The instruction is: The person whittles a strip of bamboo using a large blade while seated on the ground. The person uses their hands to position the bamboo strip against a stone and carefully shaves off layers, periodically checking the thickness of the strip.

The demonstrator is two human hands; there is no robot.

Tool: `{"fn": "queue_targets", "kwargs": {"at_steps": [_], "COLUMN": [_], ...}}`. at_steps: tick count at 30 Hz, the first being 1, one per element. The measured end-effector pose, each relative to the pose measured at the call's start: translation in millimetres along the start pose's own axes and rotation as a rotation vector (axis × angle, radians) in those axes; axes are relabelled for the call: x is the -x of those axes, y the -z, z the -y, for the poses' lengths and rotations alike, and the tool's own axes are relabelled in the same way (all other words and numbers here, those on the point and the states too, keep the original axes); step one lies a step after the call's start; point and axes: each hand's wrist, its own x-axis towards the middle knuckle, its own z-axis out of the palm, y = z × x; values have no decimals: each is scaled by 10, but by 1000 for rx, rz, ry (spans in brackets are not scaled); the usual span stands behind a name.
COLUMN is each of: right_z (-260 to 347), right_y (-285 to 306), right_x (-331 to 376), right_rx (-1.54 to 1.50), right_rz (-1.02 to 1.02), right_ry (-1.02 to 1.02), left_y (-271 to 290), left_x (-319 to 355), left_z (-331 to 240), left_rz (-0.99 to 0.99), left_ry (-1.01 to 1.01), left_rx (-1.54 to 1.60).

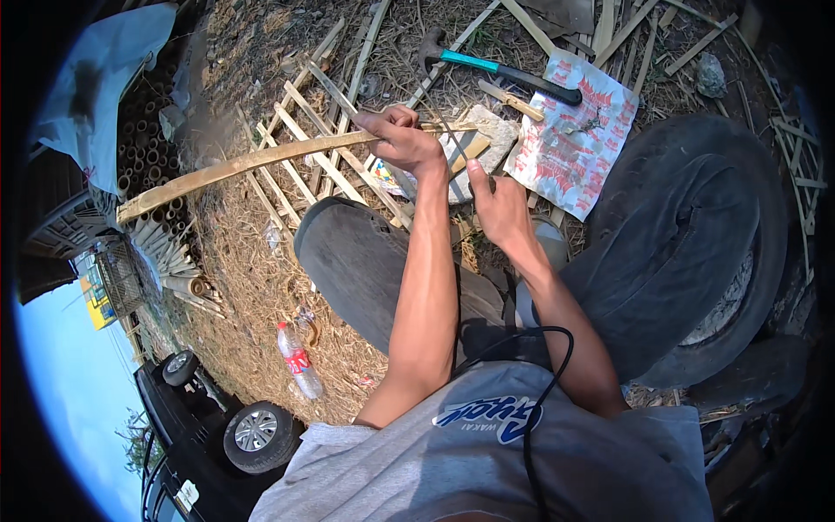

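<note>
My left hand [402,139] is closed around a long bamboo strip [243,163], which reaches far out to the left. The strip's short end passes to the right of my fist, over a pale flat stone [497,132]. My right hand [503,209] grips a knife by its handle, thumb stretched along it. Its thin dark blade [454,139] slants up and left across the strip's short end. Whether the edge is cutting into the bamboo cannot be told. The handle is mostly hidden by my fingers.
A hammer [513,71] with a teal and black handle lies beyond the stone, beside a red-and-white printed sheet [570,130]. Split bamboo slats [326,157] lie crossed on dry grass. A plastic bottle [298,358], bamboo poles [156,139] and a dark vehicle [209,418] are left.
</note>
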Motion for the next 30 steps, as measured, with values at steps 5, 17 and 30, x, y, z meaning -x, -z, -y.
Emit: {"fn": "queue_targets", "kwargs": {"at_steps": [5, 17, 30], "right_z": [-529, -234, 253], "right_y": [7, -125, 0], "right_x": [-236, -211, -94], "right_rx": [-38, -54, -39], "right_rz": [-93, -15, 21], "right_ry": [-225, -223, -62], "left_y": [-99, 17, -67], "left_x": [29, -92, -61], "left_z": [23, 56, 53], "left_rz": [-107, -154, -135], "left_ry": [91, 152, 61], "left_rx": [33, 94, 119]}}
